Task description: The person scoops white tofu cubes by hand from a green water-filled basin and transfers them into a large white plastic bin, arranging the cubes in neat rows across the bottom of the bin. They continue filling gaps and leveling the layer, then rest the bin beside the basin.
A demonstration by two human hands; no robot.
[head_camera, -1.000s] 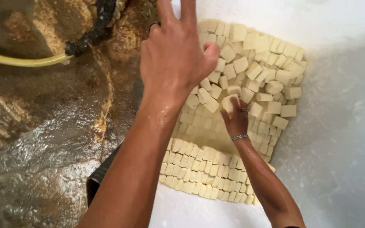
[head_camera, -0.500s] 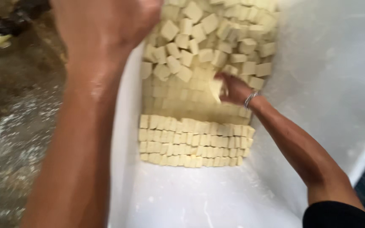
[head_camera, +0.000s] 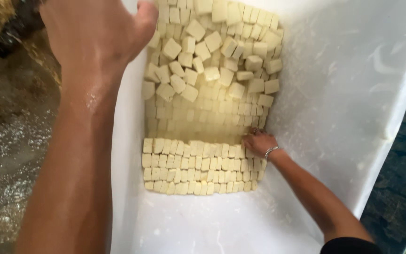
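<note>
I see a deep white plastic tub (head_camera: 353,94) filling most of the frame, its smooth walls scuffed and dusted with pale crumbs. On its floor lie pale yellow cubes (head_camera: 212,70), soft-looking and matte: tumbled loose in the upper centre, flat and tightly packed mid-frame, and set in neat rows (head_camera: 193,164) lower down. Left of the tub, a wet, brownish, glistening floor (head_camera: 5,141) runs along the frame's left edge. My left hand (head_camera: 95,33) grips the tub's left rim at upper left; its fingers are cut off by the top edge, so I cannot tell how they sit. My right hand (head_camera: 259,142), wearing a thin metal bracelet (head_camera: 271,151), rests at centre right, fingers together, touching the rows' right end.
</note>
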